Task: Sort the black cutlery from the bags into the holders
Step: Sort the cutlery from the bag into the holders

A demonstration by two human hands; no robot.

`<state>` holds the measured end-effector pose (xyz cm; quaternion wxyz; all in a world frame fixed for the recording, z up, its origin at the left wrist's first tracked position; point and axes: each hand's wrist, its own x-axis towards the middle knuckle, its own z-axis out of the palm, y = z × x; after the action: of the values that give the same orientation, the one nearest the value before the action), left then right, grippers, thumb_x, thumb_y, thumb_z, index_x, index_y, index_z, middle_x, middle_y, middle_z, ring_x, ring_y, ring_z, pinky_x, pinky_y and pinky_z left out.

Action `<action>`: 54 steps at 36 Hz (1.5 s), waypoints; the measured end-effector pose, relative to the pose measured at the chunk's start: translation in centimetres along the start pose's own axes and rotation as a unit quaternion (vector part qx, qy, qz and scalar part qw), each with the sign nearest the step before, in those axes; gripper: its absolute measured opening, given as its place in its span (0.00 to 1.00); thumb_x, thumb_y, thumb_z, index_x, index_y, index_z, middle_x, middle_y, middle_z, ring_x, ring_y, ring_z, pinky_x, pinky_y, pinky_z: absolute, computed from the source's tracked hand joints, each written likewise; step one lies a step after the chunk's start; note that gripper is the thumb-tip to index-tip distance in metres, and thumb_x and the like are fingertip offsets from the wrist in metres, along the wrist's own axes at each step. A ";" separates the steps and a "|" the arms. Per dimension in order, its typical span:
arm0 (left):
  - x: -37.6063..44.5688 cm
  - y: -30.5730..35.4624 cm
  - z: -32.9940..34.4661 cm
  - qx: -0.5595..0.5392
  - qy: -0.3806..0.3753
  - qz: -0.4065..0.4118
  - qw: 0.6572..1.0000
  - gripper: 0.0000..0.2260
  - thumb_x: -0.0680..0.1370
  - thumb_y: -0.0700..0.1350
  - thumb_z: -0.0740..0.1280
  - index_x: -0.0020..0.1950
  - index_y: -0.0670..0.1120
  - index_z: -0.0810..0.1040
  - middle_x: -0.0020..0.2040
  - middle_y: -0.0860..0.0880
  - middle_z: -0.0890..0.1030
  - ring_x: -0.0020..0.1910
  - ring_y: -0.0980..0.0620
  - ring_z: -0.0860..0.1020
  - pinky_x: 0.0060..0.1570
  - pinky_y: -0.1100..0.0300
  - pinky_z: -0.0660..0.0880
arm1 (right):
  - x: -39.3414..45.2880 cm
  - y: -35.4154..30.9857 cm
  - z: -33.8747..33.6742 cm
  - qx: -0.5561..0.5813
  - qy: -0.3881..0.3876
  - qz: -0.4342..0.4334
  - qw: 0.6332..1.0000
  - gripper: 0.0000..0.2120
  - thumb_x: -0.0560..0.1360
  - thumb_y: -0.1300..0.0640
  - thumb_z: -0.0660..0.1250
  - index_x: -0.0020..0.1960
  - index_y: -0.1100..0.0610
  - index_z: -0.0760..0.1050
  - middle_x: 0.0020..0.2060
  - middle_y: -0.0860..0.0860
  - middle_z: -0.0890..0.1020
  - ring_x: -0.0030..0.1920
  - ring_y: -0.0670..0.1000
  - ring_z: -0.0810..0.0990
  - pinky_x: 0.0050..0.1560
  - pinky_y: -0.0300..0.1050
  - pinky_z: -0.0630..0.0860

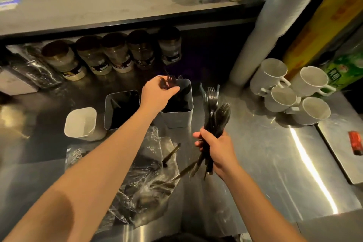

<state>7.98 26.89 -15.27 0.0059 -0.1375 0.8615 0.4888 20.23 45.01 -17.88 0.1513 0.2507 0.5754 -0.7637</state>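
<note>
The left hand [157, 94] is closed around a few black forks [172, 80], tines up, over the rim of the right grey holder [183, 118] at twelve o'clock from centre. The right hand [216, 149] clasps a thick bundle of black forks [214, 116], glossy and dark, tines fanned upward at one o'clock and handles poking out below the fist. A middle holder [121, 109] at ten o'clock contains dark cutlery; a white holder [80, 124] sits just beside it. A crumpled clear bag [149, 179] at six o'clock lies on the steel counter [275, 163] with loose black handles [170, 155] sticking out.
</note>
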 end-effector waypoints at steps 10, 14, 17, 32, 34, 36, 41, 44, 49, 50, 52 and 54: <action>-1.1 -0.9 -0.3 0.084 -0.030 0.111 0.990 0.11 0.79 0.50 0.70 0.61 0.53 0.77 0.53 0.58 0.78 0.51 0.58 0.76 0.57 0.55 0.77 | -0.4 -0.5 1.2 0.008 -0.068 0.002 0.998 0.12 0.80 0.60 0.68 0.61 0.64 0.74 0.43 0.56 0.86 0.35 0.51 0.80 0.42 0.47 0.78; -1.4 -0.3 -0.7 0.119 -0.011 0.120 0.986 0.06 0.82 0.49 0.66 0.57 0.50 0.79 0.51 0.53 0.78 0.45 0.58 0.77 0.48 0.61 0.77 | -0.7 -0.5 1.6 0.023 -0.075 0.008 0.997 0.11 0.80 0.61 0.68 0.60 0.64 0.75 0.42 0.56 0.86 0.34 0.50 0.80 0.37 0.44 0.79; -2.9 1.4 -0.7 0.016 -0.002 0.093 0.996 0.09 0.83 0.54 0.62 0.51 0.52 0.78 0.46 0.55 0.80 0.41 0.59 0.77 0.42 0.64 0.73 | -0.9 -0.3 1.8 0.020 -0.076 0.004 0.997 0.13 0.80 0.61 0.68 0.61 0.66 0.74 0.41 0.56 0.86 0.33 0.51 0.79 0.35 0.42 0.78; -5.9 2.1 -0.6 -0.145 -0.203 -0.008 0.968 0.11 0.84 0.43 0.60 0.66 0.51 0.72 0.52 0.55 0.86 0.55 0.54 0.81 0.40 0.61 0.71 | -1.7 -0.7 2.3 -0.014 -0.058 -0.062 0.996 0.11 0.81 0.58 0.66 0.62 0.57 0.73 0.47 0.55 0.87 0.41 0.55 0.85 0.38 0.44 0.79; -6.1 2.2 -0.7 -0.179 -0.199 -0.010 0.963 0.12 0.83 0.43 0.62 0.67 0.49 0.71 0.52 0.53 0.86 0.55 0.55 0.81 0.43 0.63 0.70 | -1.9 -0.7 2.4 -0.007 -0.060 -0.069 0.996 0.10 0.81 0.58 0.66 0.62 0.57 0.73 0.48 0.55 0.87 0.42 0.56 0.86 0.39 0.45 0.80; -6.2 2.2 -0.9 -0.220 -0.172 -0.010 0.960 0.12 0.81 0.42 0.66 0.64 0.49 0.73 0.52 0.49 0.86 0.51 0.57 0.82 0.38 0.68 0.73 | -1.9 -0.7 2.5 -0.002 -0.062 -0.074 0.995 0.09 0.81 0.57 0.65 0.61 0.57 0.72 0.48 0.55 0.87 0.43 0.58 0.86 0.41 0.47 0.80; -5.9 2.0 -1.4 -0.236 -0.123 0.018 0.964 0.08 0.81 0.40 0.67 0.56 0.52 0.78 0.49 0.51 0.87 0.49 0.56 0.84 0.42 0.62 0.75 | -1.6 -0.7 2.4 0.006 -0.056 -0.079 0.995 0.09 0.82 0.56 0.64 0.60 0.58 0.72 0.48 0.55 0.87 0.44 0.58 0.87 0.40 0.47 0.81; -4.9 2.5 -2.1 -0.244 -0.056 0.030 0.968 0.05 0.80 0.41 0.68 0.55 0.50 0.78 0.48 0.52 0.87 0.50 0.55 0.84 0.42 0.60 0.76 | -1.1 -0.5 2.1 0.001 -0.035 -0.067 0.997 0.08 0.82 0.56 0.65 0.59 0.58 0.72 0.48 0.54 0.87 0.40 0.54 0.86 0.38 0.45 0.79; -2.5 3.7 -4.0 -0.250 0.061 0.071 0.964 0.04 0.78 0.43 0.71 0.51 0.50 0.79 0.49 0.52 0.87 0.49 0.56 0.84 0.38 0.64 0.77 | 0.0 0.4 1.3 0.003 0.022 -0.035 0.999 0.05 0.82 0.57 0.65 0.55 0.57 0.72 0.44 0.54 0.87 0.32 0.49 0.79 0.34 0.43 0.75; -1.9 3.6 -4.2 -0.228 0.077 0.084 0.967 0.05 0.77 0.44 0.72 0.51 0.50 0.80 0.49 0.52 0.86 0.49 0.57 0.84 0.38 0.64 0.77 | 0.1 0.5 1.2 0.005 0.027 -0.031 0.999 0.05 0.82 0.57 0.65 0.56 0.57 0.72 0.44 0.55 0.87 0.32 0.49 0.79 0.34 0.43 0.75; -0.8 3.2 -3.9 -0.183 0.093 0.090 0.975 0.07 0.75 0.45 0.75 0.51 0.50 0.81 0.47 0.53 0.86 0.47 0.59 0.84 0.39 0.64 0.78 | 0.2 0.7 1.0 0.007 0.026 -0.023 0.999 0.06 0.82 0.57 0.66 0.56 0.57 0.72 0.44 0.55 0.87 0.32 0.48 0.79 0.34 0.43 0.75; 0.1 2.4 -3.1 -0.130 0.085 0.090 0.984 0.10 0.74 0.46 0.77 0.53 0.49 0.82 0.46 0.55 0.86 0.44 0.60 0.83 0.43 0.63 0.80 | 0.2 0.7 1.1 0.004 0.023 -0.020 1.000 0.06 0.81 0.57 0.66 0.57 0.57 0.72 0.44 0.55 0.87 0.32 0.48 0.79 0.35 0.43 0.76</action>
<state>7.68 25.40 -11.61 -0.1297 -0.1001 0.7970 0.5814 20.21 43.81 -18.36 0.1216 0.2570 0.5809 -0.7627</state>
